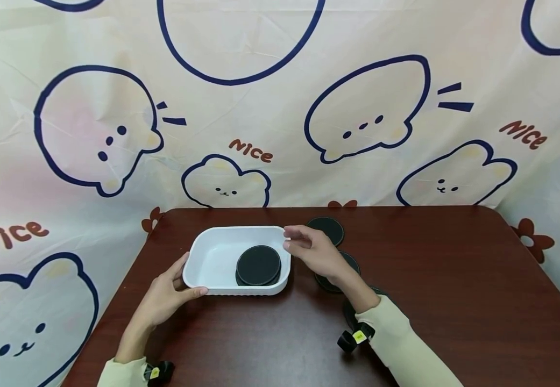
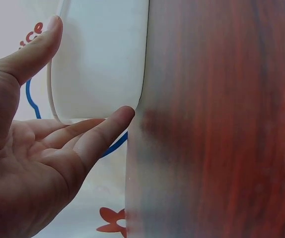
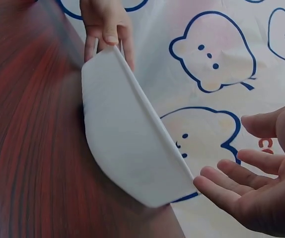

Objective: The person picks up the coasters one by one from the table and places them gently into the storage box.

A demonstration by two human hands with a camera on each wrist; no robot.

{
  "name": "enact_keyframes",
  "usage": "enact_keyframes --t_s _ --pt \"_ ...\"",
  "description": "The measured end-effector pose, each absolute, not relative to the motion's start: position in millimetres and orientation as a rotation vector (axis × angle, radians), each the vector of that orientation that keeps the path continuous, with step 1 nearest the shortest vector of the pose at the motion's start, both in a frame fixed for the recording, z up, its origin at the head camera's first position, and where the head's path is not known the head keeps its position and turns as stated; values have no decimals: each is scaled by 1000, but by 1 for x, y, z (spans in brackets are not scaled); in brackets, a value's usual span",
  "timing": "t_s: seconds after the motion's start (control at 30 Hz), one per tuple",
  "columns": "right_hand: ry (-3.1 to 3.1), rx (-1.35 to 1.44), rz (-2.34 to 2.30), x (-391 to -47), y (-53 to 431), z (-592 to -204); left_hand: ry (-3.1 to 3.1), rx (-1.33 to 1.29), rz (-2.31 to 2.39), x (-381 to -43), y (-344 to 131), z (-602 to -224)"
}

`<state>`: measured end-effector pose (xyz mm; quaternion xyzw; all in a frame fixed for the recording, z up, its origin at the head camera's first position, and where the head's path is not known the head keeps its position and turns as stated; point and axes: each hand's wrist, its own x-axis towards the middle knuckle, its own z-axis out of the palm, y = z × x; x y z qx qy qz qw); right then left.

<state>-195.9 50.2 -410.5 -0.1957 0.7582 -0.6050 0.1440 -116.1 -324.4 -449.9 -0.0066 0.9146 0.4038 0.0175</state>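
Observation:
A white rectangular tray (image 1: 214,262) sits toward the far left of the table. Inside it, near the front right, lies a small stack of black round coasters (image 1: 259,265), the upper one slightly offset from what is beneath. My left hand (image 1: 162,297) holds the tray's left end, thumb over the front rim and fingers around the side. At the tray's right end is my right hand (image 1: 319,253), its fingers spread and loosely bent, fingertips right at the rim. In the right wrist view that hand (image 3: 261,173) has nothing between thumb and fingers.
To the right of the tray lie more black coasters: one at the back (image 1: 328,227), a second coaster (image 1: 352,262) partly behind my right hand, and another (image 1: 349,316) mostly beneath my forearm. The brown wooden table (image 1: 454,295) meets a patterned cloth (image 1: 280,118) behind.

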Motion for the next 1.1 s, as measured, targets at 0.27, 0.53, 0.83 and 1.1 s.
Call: enact_keyframes --t_s 0.27,0.53,0.83,1.1 --pt "2138 -513 -1762 -196 79 -414 2844 -26 1246 -117 -324 -450" --pt "2161 -486 -1756 -196 112 -426 2860 -18 1238 -117 -324 -450" --pt "2244 -472 -1722 -189 144 -432 2854 -8 1241 -116 -322 -450" --pt "2241 -417 -1747 -185 169 -437 2870 -1 1238 -117 -321 -449"
